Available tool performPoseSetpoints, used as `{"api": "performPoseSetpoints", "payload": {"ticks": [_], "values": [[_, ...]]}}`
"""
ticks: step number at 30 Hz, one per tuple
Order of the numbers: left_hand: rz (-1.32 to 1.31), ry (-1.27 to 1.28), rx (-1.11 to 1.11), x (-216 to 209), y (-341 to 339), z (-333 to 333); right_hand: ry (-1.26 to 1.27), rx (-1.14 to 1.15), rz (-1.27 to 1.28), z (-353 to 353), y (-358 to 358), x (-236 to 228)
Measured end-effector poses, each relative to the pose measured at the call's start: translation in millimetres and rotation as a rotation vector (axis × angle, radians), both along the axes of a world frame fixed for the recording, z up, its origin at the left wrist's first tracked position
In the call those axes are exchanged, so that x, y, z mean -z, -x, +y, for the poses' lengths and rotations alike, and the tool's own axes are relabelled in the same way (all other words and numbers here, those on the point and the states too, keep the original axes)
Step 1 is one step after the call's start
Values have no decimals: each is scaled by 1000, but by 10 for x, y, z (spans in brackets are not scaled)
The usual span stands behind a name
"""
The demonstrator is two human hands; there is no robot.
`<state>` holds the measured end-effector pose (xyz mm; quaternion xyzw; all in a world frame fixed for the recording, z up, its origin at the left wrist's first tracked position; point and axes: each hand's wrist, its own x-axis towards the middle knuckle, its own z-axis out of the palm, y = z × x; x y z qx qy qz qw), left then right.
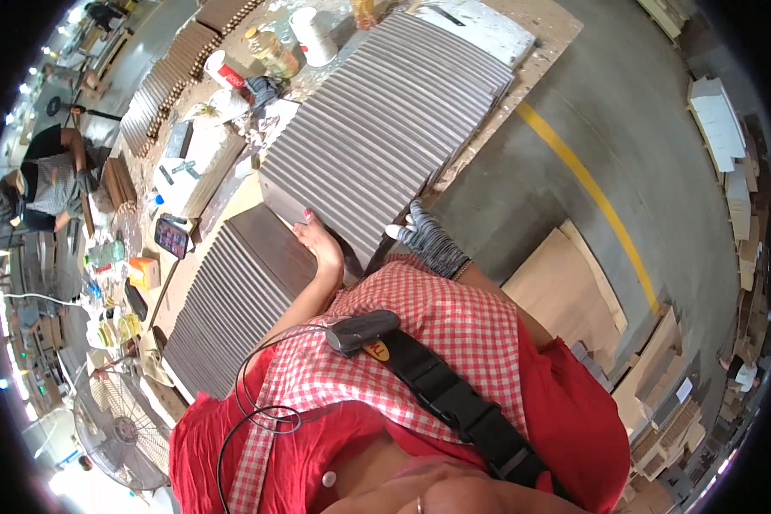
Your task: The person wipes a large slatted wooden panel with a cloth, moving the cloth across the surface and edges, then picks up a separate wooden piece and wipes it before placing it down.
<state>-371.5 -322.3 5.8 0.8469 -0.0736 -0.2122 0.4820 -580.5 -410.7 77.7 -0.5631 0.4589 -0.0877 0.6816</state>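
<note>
A wide row of grey-brown slats (385,111) lies side by side on the worktable in front of me, making a ribbed surface. My left hand (319,243) is bare and rests against the near left end of this row, its fingers stretched out. At the near right corner is my right hand (430,239), in a dark grey knit glove with light fingertips showing. Its fingers are extended beside the slat ends and appear to touch them. A second batch of ribbed slats (231,295) lies to the left, partly behind my left forearm.
On the table stand a white cup (313,38), a red-and-white cup (223,70), a bottle (270,53) and a propped phone (172,237). A fan (127,428) is at lower left. Another person (47,184) works at far left. Cardboard (565,287) lies on the floor at right.
</note>
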Motion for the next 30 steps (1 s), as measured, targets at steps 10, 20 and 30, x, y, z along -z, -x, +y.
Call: {"api": "performPoseSetpoints", "payload": {"ticks": [10,20,30], "values": [[-31,407,110,-236,-410,128,181,-9,61,-191,322,-19],[543,17,147,-433,-4,240,793,305,-93,-1014,503,-465],[441,-262,192,30,-163,50,1423,-90,822,-1949,-471,-202]]}}
